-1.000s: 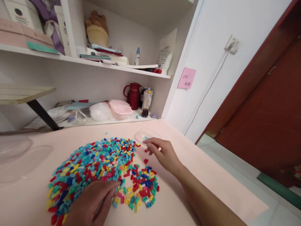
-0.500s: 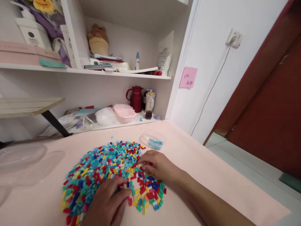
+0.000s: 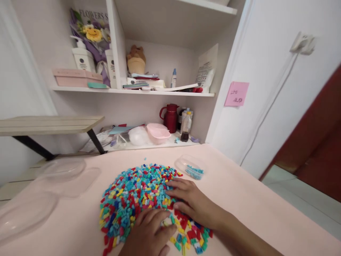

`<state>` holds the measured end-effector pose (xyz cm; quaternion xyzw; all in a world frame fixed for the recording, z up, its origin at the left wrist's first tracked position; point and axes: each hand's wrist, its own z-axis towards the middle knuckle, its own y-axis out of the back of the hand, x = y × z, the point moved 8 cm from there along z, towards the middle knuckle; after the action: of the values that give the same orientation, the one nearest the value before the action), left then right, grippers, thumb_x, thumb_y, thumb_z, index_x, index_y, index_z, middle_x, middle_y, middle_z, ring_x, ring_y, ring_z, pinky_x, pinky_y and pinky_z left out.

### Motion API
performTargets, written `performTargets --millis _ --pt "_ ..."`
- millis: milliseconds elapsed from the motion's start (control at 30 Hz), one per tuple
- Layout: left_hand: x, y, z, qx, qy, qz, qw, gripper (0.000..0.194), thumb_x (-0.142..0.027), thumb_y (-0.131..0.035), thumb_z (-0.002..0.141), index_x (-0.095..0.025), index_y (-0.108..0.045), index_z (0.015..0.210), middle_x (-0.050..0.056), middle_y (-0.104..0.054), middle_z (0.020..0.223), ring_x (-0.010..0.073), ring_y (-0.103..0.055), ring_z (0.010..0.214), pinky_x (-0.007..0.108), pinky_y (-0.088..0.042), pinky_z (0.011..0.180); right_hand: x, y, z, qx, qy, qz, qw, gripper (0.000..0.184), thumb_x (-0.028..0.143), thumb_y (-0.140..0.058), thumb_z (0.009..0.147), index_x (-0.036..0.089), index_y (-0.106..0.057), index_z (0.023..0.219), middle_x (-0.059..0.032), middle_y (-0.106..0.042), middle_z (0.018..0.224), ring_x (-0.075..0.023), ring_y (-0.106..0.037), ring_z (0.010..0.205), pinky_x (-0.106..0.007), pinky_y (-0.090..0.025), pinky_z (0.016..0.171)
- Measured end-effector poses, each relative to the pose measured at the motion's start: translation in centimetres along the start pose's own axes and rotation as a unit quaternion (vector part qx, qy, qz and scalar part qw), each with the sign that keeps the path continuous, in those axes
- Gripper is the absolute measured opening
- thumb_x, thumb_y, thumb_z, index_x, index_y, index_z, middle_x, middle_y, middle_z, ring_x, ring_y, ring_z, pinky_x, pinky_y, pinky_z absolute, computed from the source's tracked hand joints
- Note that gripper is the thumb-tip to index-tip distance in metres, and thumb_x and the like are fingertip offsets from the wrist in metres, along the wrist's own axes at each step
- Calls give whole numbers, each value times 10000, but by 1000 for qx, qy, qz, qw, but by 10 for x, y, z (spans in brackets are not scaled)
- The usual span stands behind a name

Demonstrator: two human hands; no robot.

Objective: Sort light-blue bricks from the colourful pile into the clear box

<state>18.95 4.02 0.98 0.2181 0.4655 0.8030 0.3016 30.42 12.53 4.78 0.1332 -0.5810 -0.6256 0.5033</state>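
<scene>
A wide pile of small plastic building bricks (image 3: 133, 192) in blue, red, yellow, green and other colours covers the middle of the pink tabletop (image 3: 239, 206). At its near edge, my left hand (image 3: 150, 229) lies over the bricks, fingers apart and slightly bent. My right hand (image 3: 193, 201) rests on the pile's right side, its fingers stretched out and spread. Whatever lies under the fingertips is hidden; neither hand visibly holds a brick. Beyond my right hand stands a clear plastic container (image 3: 183, 161) with several light-blue bricks inside (image 3: 194, 172).
Clear plastic lids or trays (image 3: 64, 167) lie on the left. A single blue brick (image 3: 145, 159) sits behind the pile. At the back are a pink bowl (image 3: 158, 133), a red jug (image 3: 170, 118) and a bottle with dark liquid (image 3: 185, 129). A wooden stand (image 3: 53, 124) is far left.
The whole view has swung left, so everything appears further right. My right hand's fingers were more curled and are now spread flatter on the bricks. My left hand stays at the near edge.
</scene>
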Motion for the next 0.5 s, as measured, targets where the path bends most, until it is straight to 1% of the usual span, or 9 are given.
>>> performTargets --millis 100,200,233,300,367,433,500 --pt "0 0 0 13 -12 24 1000 430 -341 -625 816 -330 -573 1243 21 -628 1242 211 -577 1094 377 -437 974 -2 2 0 -7 5 16 1000 283 351 -532 937 286 -676 1172 -79 -585 1330 -271 -501 1235 -459 -370 1069" --pt "1 3 1 5 -7 41 999 389 -368 -620 830 -336 -586 1216 6 -634 1239 192 -582 1087 351 -419 978 -7 4 1 -15 -10 33 999 255 342 -510 946 273 -715 1081 -86 -624 1260 -255 -556 1163 -433 -411 1028" --pt "1 4 1 -10 -5 45 999 350 -386 -616 835 -340 -603 1182 -4 -648 1210 182 -593 1064 339 -422 965 -9 4 1 -16 -15 41 999 253 339 -507 948 270 -721 1063 -86 -635 1239 -251 -567 1145 -426 -418 1019" --pt "1 9 2 -60 3 53 997 269 -422 -598 851 -343 -632 1106 -20 -680 1127 167 -616 1007 322 -435 930 -9 3 2 -14 -18 58 998 249 334 -506 948 268 -730 1034 -83 -658 1192 -244 -582 1118 -412 -429 1004" --pt "1 10 2 -101 9 61 993 220 -428 -580 868 -345 -647 1061 -29 -700 1057 156 -632 961 310 -448 901 -6 1 3 -9 -7 78 997 242 338 -514 944 266 -735 1009 -78 -680 1140 -238 -592 1099 -399 -436 992" --pt "0 6 1 -114 8 68 991 188 -386 -576 886 -363 -649 1058 -42 -709 1044 141 -640 946 294 -458 889 0 0 5 0 10 94 996 240 351 -521 940 264 -737 998 -76 -696 1100 -239 -594 1095 -400 -433 996" --pt "1 0 0 -116 25 73 990 172 -351 -580 894 -392 -655 1044 -62 -714 1059 127 -646 950 283 -465 898 4 4 7 2 19 104 994 243 382 -542 926 260 -736 1007 -82 -696 1107 -250 -587 1111 -414 -422 1008"
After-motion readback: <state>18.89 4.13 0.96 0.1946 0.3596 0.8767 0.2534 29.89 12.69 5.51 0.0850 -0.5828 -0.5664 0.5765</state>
